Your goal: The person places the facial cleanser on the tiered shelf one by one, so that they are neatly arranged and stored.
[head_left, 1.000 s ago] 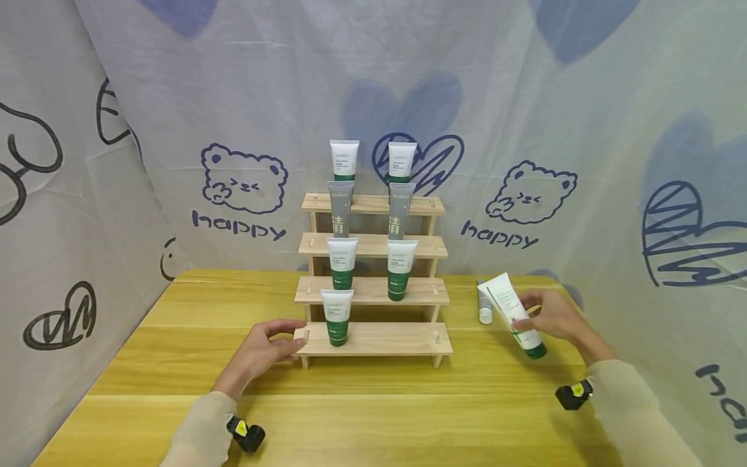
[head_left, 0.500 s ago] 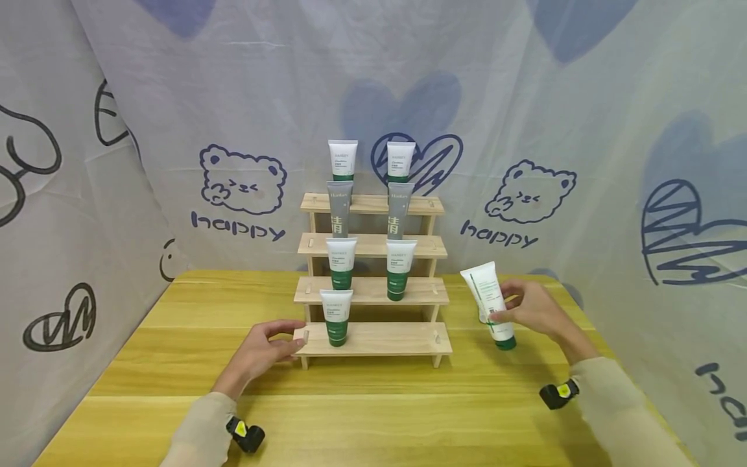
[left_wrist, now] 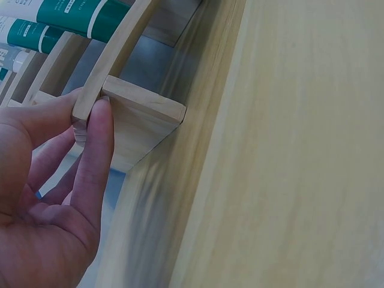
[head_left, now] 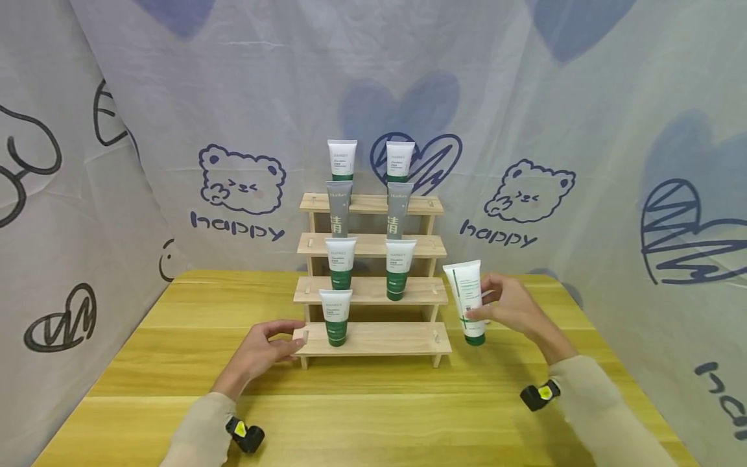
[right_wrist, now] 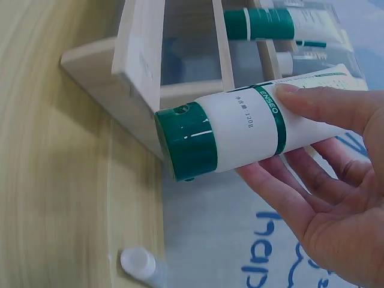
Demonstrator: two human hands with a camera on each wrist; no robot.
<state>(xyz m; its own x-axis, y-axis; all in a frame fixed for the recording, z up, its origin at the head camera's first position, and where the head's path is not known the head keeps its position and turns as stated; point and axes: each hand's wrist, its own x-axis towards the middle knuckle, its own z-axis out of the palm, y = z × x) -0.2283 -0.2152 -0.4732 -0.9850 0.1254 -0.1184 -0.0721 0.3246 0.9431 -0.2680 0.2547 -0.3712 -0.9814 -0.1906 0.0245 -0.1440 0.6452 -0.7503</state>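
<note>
My right hand (head_left: 513, 308) holds a white squeeze tube (head_left: 465, 292) with a green cap (right_wrist: 187, 143), thumb on one side and fingers on the other. The tube is cap down and slightly tilted, in the air just right of a stepped wooden display stand (head_left: 391, 338). With thumb and fingers, my left hand (head_left: 262, 350) pinches the left end of the bottom shelf (left_wrist: 96, 84). One white-and-green tube (head_left: 336, 318) stands on that shelf's left half. Higher steps carry pairs of tubes: white-and-green ones (head_left: 400, 267), grey ones (head_left: 399, 209) and white-and-green ones on top (head_left: 342, 159).
Behind my right hand a small tube with a white cap (right_wrist: 138, 263) lies on the wooden table (head_left: 373, 415), mostly hidden in the head view. A printed cloth (head_left: 525, 97) hangs behind the table and along both sides.
My right hand has moved left toward the stand with the squeeze tube, which has turned more upright. The left hand stays on the shelf end.
</note>
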